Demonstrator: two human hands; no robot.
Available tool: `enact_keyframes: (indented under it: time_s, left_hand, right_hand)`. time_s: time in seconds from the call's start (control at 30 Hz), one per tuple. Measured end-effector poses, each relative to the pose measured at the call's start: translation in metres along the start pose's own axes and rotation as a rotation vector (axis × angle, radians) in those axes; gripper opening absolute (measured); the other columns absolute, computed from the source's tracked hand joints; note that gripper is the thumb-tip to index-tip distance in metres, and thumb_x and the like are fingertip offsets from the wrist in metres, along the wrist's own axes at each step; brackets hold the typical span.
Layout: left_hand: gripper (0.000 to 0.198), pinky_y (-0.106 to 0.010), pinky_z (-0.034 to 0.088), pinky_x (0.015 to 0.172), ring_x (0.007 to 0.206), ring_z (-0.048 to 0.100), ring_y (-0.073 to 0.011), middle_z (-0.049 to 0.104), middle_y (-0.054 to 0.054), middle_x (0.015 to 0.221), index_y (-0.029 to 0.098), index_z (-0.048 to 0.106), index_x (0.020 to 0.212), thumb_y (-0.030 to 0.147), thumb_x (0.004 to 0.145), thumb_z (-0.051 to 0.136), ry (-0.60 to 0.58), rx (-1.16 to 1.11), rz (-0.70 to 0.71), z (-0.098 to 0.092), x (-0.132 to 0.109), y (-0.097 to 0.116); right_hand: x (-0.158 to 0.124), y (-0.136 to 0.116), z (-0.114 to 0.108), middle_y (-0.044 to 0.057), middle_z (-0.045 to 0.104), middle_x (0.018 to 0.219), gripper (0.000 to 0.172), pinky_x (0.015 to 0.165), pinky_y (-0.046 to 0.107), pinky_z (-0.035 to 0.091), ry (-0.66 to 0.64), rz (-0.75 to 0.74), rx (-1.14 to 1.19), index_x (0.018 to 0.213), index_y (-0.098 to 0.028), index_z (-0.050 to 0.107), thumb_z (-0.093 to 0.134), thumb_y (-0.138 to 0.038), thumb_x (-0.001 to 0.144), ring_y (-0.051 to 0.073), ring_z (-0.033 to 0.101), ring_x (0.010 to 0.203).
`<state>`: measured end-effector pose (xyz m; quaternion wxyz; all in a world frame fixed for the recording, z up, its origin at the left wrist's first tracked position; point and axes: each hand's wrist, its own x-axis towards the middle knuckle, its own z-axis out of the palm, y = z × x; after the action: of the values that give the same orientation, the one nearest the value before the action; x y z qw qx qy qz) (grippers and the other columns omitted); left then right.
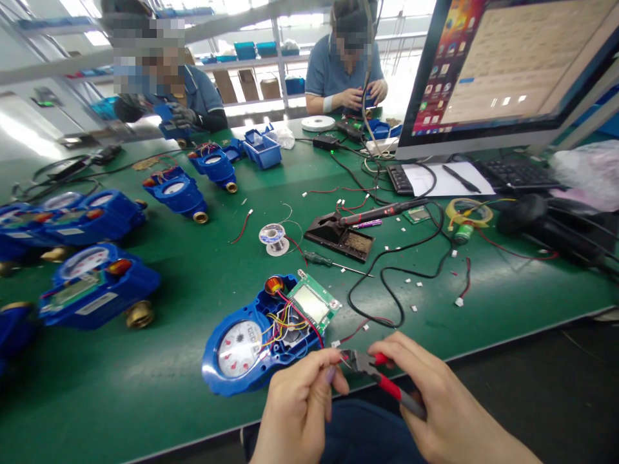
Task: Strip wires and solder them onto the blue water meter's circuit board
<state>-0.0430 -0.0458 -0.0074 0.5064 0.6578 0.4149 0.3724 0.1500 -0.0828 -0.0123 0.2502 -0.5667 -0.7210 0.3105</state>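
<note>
My left hand (302, 399) is closed in a pinch on what looks like a thin wire; its end is mostly hidden by the fingertips. Red-and-black leads run towards those fingers from the opened blue water meter (264, 345). My right hand (435, 386) grips red-and-grey cutting pliers (360, 362), with the jaws at the left fingertips. The meter lies on the bench just beyond my left hand. Its round dial faces up, its coloured wires are exposed, and a green circuit board (314, 301) with a small display is propped at its right side.
A soldering iron (372, 212) rests in its stand, near a solder spool (273, 240) and a screwdriver (333, 261). Several blue meters (101, 283) occupy the left. A black cable (387, 283) loops across the middle. The monitor (498, 71) stands right; two people work opposite.
</note>
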Motion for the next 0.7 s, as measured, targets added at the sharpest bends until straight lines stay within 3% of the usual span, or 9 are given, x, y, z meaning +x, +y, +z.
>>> enact_keyframes:
  time_s: [0.37,0.5,0.6,0.7]
  left_hand:
    - [0.020,-0.019,0.036,0.048,0.044,0.045,-0.0078,0.060,0.002,0.069,0.021,0.057,0.097,0.023,0.094,0.037,-0.020,0.003,-0.019,0.000,0.001,-0.002]
    - [0.022,-0.019,0.039,0.054,0.053,0.052,-0.0099,0.062,0.001,0.071,0.021,0.057,0.097,0.026,0.095,0.036,-0.113,0.043,-0.049,-0.004,0.003,-0.006]
    - [0.029,-0.021,0.033,0.052,0.057,0.049,-0.0119,0.054,0.000,0.063,0.018,0.055,0.072,0.031,0.093,0.041,-0.148,0.173,-0.046,-0.006,0.006,-0.005]
    - [0.038,-0.023,0.028,0.052,0.056,0.040,-0.0116,0.044,0.000,0.059,0.016,0.046,0.058,0.033,0.092,0.044,-0.076,0.105,0.018,-0.002,0.008,0.000]
  right_hand:
    - [0.001,0.000,0.002,0.006,0.052,0.089,0.032,0.076,0.032,0.045,0.023,0.006,0.004,0.097,-0.020,0.047,0.041,-0.004,0.069,0.022,0.052,0.087]
    - [-0.001,-0.002,0.004,0.003,0.051,0.077,0.025,0.062,0.029,0.041,0.010,0.074,0.006,0.084,-0.020,0.047,0.041,-0.006,0.065,0.020,0.051,0.072]
    - [-0.005,-0.002,0.015,0.000,0.048,0.070,0.018,0.059,0.027,0.037,0.004,0.151,0.158,0.076,-0.021,0.045,0.044,-0.011,0.062,0.018,0.047,0.064]
    - [-0.008,-0.001,0.037,-0.003,0.040,0.065,0.014,0.056,0.024,0.032,-0.032,0.235,0.558,0.071,-0.021,0.042,0.045,-0.017,0.058,0.014,0.038,0.061]
